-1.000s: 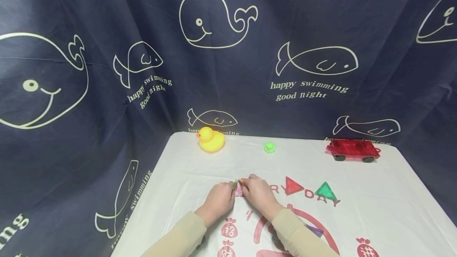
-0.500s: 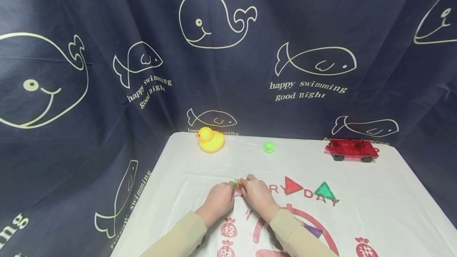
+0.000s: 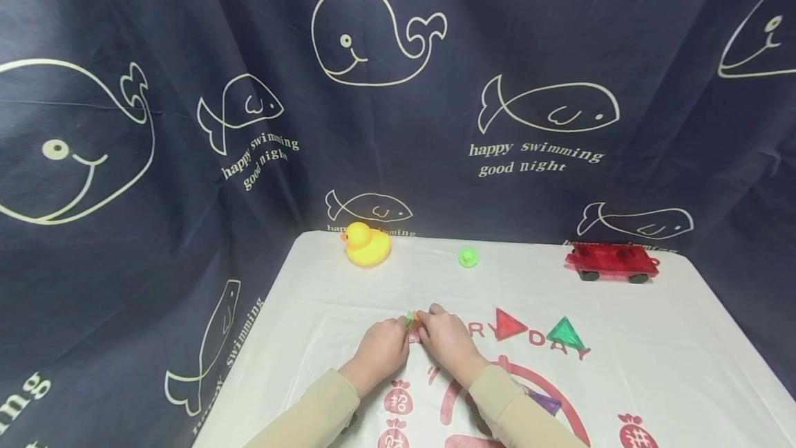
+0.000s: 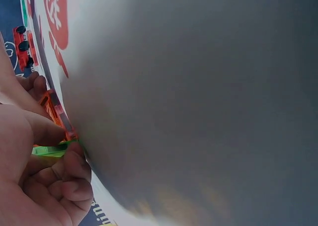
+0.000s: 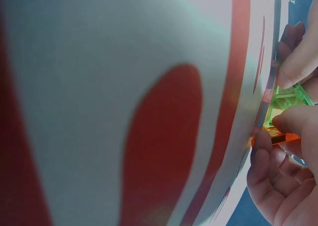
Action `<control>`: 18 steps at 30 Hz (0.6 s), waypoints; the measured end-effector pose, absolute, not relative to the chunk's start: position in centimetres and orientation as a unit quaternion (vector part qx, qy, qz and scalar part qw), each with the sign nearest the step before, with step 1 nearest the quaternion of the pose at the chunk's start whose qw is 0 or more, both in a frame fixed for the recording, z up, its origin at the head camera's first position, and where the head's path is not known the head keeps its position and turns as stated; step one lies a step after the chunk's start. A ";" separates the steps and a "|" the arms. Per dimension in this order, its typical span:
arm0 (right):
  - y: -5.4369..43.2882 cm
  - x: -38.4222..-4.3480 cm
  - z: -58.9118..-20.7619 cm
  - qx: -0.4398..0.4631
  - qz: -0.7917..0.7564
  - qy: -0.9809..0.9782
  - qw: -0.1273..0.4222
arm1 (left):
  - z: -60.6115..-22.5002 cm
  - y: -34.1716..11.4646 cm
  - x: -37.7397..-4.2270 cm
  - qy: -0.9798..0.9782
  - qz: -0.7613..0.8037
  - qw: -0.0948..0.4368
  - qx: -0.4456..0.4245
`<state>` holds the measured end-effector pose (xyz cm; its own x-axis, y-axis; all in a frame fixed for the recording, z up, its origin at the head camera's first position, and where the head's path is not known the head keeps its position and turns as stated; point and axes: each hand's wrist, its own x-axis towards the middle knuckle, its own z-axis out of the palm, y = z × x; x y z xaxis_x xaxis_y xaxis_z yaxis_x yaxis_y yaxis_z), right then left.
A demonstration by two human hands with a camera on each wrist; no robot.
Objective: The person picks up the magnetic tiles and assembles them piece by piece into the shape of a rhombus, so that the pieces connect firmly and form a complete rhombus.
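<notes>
Both hands meet at the middle of the table over a small pinkish magnetic tile [image 3: 414, 339] that lies flat. My left hand [image 3: 381, 350] pinches a green translucent magnetic tile [image 4: 49, 150] between thumb and index finger. Opposite it, my right hand [image 3: 452, 341] pinches an orange translucent magnetic tile [image 5: 285, 137]. In the right wrist view the green and orange tiles stand up on the flat tile, close beside each other. Fingers hide much of all three. To the right lie a red triangle tile [image 3: 510, 324] and a green triangle tile [image 3: 566, 333].
A yellow rubber duck [image 3: 367, 245], a small green duck [image 3: 468, 258] and a red wheeled car base [image 3: 612, 263] stand along the back edge. Beside the right sleeve lies a purple tile [image 3: 544, 403]. A dark printed curtain [image 3: 398, 137] hangs behind the white table [image 3: 647, 323].
The upright green and orange tiles have come slightly closer together at the top, covering more of the flat pinkish tile. Both hands have barely shifted.
</notes>
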<state>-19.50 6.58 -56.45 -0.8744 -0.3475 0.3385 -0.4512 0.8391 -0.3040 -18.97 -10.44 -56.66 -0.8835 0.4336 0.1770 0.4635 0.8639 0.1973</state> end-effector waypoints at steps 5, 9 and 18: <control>6.8 -19.5 -56.6 0.214 0.198 -0.947 0.134 | -56.6 -10.5 -19.0 -0.962 -0.130 0.063 -0.231; 6.9 -19.5 -56.6 0.207 0.202 -0.949 0.126 | -56.7 -10.5 -19.1 -0.962 -0.133 0.063 -0.229; 7.2 -19.3 -56.4 0.195 0.213 -0.953 0.095 | -56.9 -10.6 -19.2 -0.965 -0.125 0.071 -0.219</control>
<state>-19.32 7.21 -56.40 -0.9061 -0.3307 0.2640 -0.4116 0.8335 -0.3686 -19.17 -10.57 -56.89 -0.8940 0.4049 0.1916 0.4404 0.8728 0.2102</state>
